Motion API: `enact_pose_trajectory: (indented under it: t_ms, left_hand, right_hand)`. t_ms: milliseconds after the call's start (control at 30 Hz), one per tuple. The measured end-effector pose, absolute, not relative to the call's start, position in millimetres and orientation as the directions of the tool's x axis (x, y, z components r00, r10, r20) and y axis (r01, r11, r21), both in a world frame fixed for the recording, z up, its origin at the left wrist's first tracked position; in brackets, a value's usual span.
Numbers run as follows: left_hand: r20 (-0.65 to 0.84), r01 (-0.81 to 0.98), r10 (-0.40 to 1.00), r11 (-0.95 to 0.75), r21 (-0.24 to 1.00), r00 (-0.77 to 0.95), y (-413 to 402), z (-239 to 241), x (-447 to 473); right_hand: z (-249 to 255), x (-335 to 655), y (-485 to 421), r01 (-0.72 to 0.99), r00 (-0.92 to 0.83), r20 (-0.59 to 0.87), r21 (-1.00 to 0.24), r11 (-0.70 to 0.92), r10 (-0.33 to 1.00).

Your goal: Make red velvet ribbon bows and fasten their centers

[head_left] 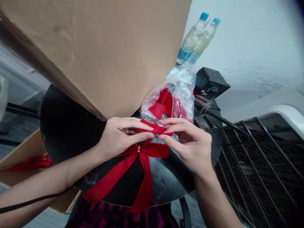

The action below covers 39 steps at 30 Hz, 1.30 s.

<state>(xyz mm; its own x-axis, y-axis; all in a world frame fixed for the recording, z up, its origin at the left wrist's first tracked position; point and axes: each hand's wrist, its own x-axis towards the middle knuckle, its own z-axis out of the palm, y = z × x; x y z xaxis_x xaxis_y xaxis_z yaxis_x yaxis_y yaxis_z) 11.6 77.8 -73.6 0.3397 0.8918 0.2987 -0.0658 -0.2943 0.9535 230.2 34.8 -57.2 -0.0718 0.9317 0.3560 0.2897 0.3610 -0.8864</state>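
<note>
The fingers [140,126] of the left hand [121,137] and the fingers [175,124] of the right hand [190,142] are pinching one red ribbon strip [154,128] at centre frame, above one red bow [139,152] lying on a round black tabletop [59,126]. One clear plastic bag [180,95] is sitting just behind, apparently holding more red ribbon, and two water bottles [197,38] are leaning at upper right.

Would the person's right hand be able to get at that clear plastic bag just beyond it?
Probably yes. The right hand sits right beside the clear plastic bag, and nothing seems to stand between them. However, its fingers are pinching the red ribbon, so it would likely have to let go first.
</note>
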Motion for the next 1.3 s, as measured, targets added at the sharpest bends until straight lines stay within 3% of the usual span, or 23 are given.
enact_pose_trajectory:
  t_ms: [167,300,600,767,833,933,1033,1133,1233,1300]
  left_hand:
    - [0.261,-0.025,0.941,-0.261,0.965,0.214,71.0,-73.0,13.4]
    - [0.309,0.024,0.921,-0.324,0.946,0.238,70.0,-74.3,12.2]
    - [0.347,0.075,0.900,-0.378,0.923,0.263,67.8,-72.8,10.5]
    - [0.261,0.205,0.891,-0.353,0.913,0.373,69.5,-67.6,-1.6]
    - [0.196,0.308,0.835,-0.393,0.866,0.515,71.5,-67.1,-10.5]
    - [0.070,0.495,0.700,-0.567,0.658,0.711,70.9,-69.9,-21.9]
    - [-0.055,0.581,0.652,-0.629,0.516,0.756,66.2,-72.4,-26.6]
    - [-0.021,0.521,0.632,-0.618,0.589,0.774,62.2,-69.7,-27.9]
    - [0.165,0.325,0.561,-0.667,0.671,0.811,59.6,-62.3,-29.3]
    - [0.334,0.181,0.482,-0.747,0.640,0.810,57.5,-57.1,-28.8]
  right_hand:
    - [-56.6,226.8,34.2,0.167,-0.009,0.295,-0.942,0.292,0.955]
    - [-50.8,229.1,39.4,0.085,-0.119,0.115,-0.988,0.126,0.986]
    - [-39.3,228.4,44.0,0.198,-0.226,0.020,-0.978,0.066,0.974]
    - [-36.8,232.9,40.9,0.366,-0.210,0.083,-0.917,0.157,0.974]
    - [-34.5,236.4,32.0,0.458,-0.158,0.128,-0.869,0.188,0.979]
    - [-29.9,240.0,7.3,0.492,-0.087,0.141,-0.855,0.165,0.986]
    - [-28.8,243.5,-23.1,0.504,-0.105,0.125,-0.849,0.161,0.987]
    - [-35.8,253.5,-44.4,0.410,-0.026,0.154,-0.899,0.151,0.988]
    - [-50.0,264.2,-49.4,0.079,0.089,0.150,-0.986,0.143,0.985]
    - [-60.2,263.5,-45.9,-0.122,0.044,0.058,-0.991,0.063,0.997]
